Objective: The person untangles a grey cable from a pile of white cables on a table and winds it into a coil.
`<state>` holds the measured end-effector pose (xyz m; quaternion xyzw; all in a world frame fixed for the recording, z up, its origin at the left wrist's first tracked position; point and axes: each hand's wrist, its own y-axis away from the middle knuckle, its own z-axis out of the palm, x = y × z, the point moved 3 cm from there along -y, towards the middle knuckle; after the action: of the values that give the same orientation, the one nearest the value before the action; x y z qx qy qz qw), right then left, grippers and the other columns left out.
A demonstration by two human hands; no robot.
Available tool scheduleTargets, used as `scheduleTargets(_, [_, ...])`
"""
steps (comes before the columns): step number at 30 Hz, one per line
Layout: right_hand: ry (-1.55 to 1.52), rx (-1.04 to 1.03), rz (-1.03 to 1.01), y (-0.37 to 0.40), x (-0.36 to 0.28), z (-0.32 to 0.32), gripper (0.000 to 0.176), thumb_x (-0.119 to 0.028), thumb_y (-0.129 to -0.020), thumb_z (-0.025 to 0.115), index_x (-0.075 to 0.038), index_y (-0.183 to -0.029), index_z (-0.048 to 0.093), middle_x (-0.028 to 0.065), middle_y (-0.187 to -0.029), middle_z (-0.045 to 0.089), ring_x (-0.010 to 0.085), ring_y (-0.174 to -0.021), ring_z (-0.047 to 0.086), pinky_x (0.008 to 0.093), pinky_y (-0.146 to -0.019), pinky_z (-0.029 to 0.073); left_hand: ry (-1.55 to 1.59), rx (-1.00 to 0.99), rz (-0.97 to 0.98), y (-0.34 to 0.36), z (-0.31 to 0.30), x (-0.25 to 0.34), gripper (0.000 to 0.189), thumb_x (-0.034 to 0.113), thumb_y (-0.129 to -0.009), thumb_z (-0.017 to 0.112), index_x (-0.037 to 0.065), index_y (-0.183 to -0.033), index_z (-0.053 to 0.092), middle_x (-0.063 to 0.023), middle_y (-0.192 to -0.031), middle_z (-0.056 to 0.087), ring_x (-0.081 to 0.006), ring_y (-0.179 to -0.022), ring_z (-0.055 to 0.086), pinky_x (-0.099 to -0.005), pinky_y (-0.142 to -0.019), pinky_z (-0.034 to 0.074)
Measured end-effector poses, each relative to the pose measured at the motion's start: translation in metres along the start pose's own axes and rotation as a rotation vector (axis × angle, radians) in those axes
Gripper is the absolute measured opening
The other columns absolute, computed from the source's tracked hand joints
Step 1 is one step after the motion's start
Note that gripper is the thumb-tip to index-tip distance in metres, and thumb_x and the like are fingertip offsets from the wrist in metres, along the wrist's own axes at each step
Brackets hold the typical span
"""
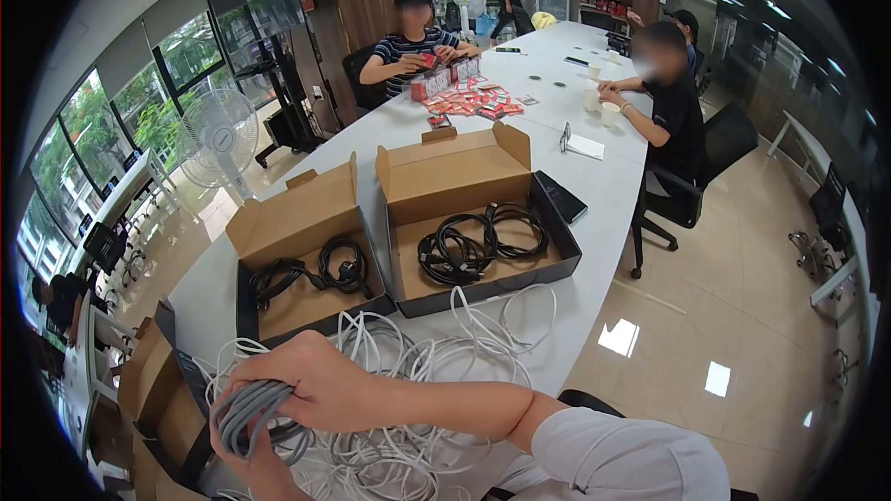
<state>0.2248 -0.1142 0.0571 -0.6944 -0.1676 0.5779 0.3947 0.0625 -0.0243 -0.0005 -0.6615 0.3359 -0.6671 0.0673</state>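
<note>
A coiled grey cable point(249, 413) is held between my two hands at the lower left. My right hand point(311, 378) reaches across from the right, its fingers wrapped over the coil's top. Below and to the left, my left hand point(251, 464) grips the same coil. A loose tangle of white cables point(399, 450) lies on the table under and beside my hands. Beyond it stand two open cardboard boxes: the left box point(297, 301) holds coiled black cables point(343, 264), and the right box point(418, 213) holds more black cables point(464, 250).
Another open box point(153, 380) is at the left. Behind the right box lies a dark flat box point(560, 197). Farther along the white table point(483, 147) are red packets point(478, 100), paper cups point(609, 114) and seated people. A fan point(220, 137) stands left.
</note>
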Motion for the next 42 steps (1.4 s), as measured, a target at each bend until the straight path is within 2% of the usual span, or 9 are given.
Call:
scheduleTargets(5, [-0.112,-0.014,0.076,-0.001,0.000,-0.001,0.029,0.006,-0.068,0.057,0.001,-0.096,0.064,0.0165,-0.080,0.066,0.0300,-0.074,0.066,0.0302,-0.068,0.049,0.697,-0.368,-0.003,0.009,-0.007,-0.008,0.039,0.034,-0.088,0.067,0.000,-0.102,0.052,0.0001,-0.053,0.046,-0.0033,-0.031,0.032,-0.0188,-0.031,0.020])
scheduleTargets(12, [-0.117,0.022,0.079,-0.006,0.009,-0.004,0.027,0.005,-0.069,0.054,0.002,-0.094,0.064,0.0154,-0.080,0.067,0.0262,-0.077,0.067,0.0288,-0.069,0.049,0.923,-0.511,-0.053,0.006,0.004,-0.002,0.050,0.049,-0.093,0.053,0.006,-0.068,0.045,0.0037,-0.045,0.035,-0.0068,-0.031,0.025,-0.0226,-0.032,0.019])
scheduleTargets(18, [-0.032,0.052,-0.007,-0.004,0.013,-0.006,0.018,0.004,-0.071,0.057,0.003,-0.089,0.061,0.0158,-0.075,0.063,0.0285,-0.067,0.062,0.0322,-0.062,0.046,1.122,-0.517,-0.387,0.012,0.027,0.023,0.049,0.046,-0.097,0.045,0.007,-0.067,0.050,0.0031,-0.041,0.026,-0.0085,-0.035,0.022,-0.0247,-0.037,0.021])
scheduleTargets(19, [-0.021,0.090,0.014,-0.004,0.013,-0.009,0.016,0.003,-0.073,0.058,0.002,-0.089,0.061,0.0152,-0.072,0.061,0.0277,-0.065,0.060,0.0325,-0.061,0.045,1.289,-0.517,-0.538,0.014,0.036,0.029,0.064,0.066,-0.092,0.031,0.015,-0.054,0.036,0.0024,-0.041,0.027,-0.0093,-0.033,0.023,-0.0233,-0.035,0.022])
scheduleTargets(25, [0.149,0.236,0.049,-0.006,0.008,-0.020,0.012,0.000,-0.078,0.062,0.001,-0.089,0.058,0.0122,-0.062,0.051,0.0233,-0.056,0.049,0.0338,-0.054,0.040,1.473,-0.414,-0.583,0.029,0.064,0.036,0.070,0.077,-0.085,0.029,0.015,-0.052,0.033,0.0003,-0.040,0.028,-0.0113,-0.033,0.025,-0.0235,-0.035,0.022])
scheduleTargets(31, [0.088,0.126,-0.031,-0.006,0.018,-0.017,0.015,0.006,-0.073,0.058,0.001,-0.087,0.053,0.0117,-0.060,0.049,0.0220,-0.052,0.048,0.0312,-0.050,0.038,0.812,-0.803,-0.250,0.038,0.079,0.052,0.064,0.063,-0.086,0.053,0.012,-0.054,0.030,0.0016,-0.046,0.026,-0.0114,-0.040,0.025,-0.0268,-0.041,0.016])
scheduleTargets(34, [0.077,0.131,-0.061,-0.004,0.012,-0.019,0.022,0.009,-0.067,0.056,0.001,-0.087,0.051,0.0104,-0.059,0.049,0.0229,-0.051,0.048,0.0310,-0.050,0.038,0.848,-0.671,-0.051,0.051,0.064,-0.002,0.053,0.054,-0.092,0.052,0.006,-0.070,0.046,0.0024,-0.046,0.034,-0.0074,-0.035,0.031,-0.0217,-0.035,0.023])
scheduleTargets(40, [0.218,0.191,-0.069,-0.005,0.012,-0.022,0.033,0.010,-0.060,0.056,-0.001,-0.090,0.050,0.0088,-0.060,0.050,0.0275,-0.056,0.053,0.0345,-0.052,0.040,0.458,-0.472,-0.175,0.046,0.065,0.039,0.059,0.049,-0.093,0.053,0.010,-0.054,0.032,0.0010,-0.047,0.030,-0.0112,-0.040,0.023,-0.0255,-0.043,0.017])
scheduleTargets(42, [0.274,0.203,-0.062,-0.005,0.005,-0.026,0.035,0.010,-0.059,0.056,-0.002,-0.091,0.051,0.0087,-0.062,0.050,0.0285,-0.058,0.054,0.0357,-0.054,0.040,0.515,-0.480,-0.154,0.038,0.059,0.039,0.047,0.039,-0.096,0.051,0.008,-0.063,0.039,-0.0035,-0.055,0.043,-0.0124,-0.046,0.037,-0.0263,-0.044,0.029])
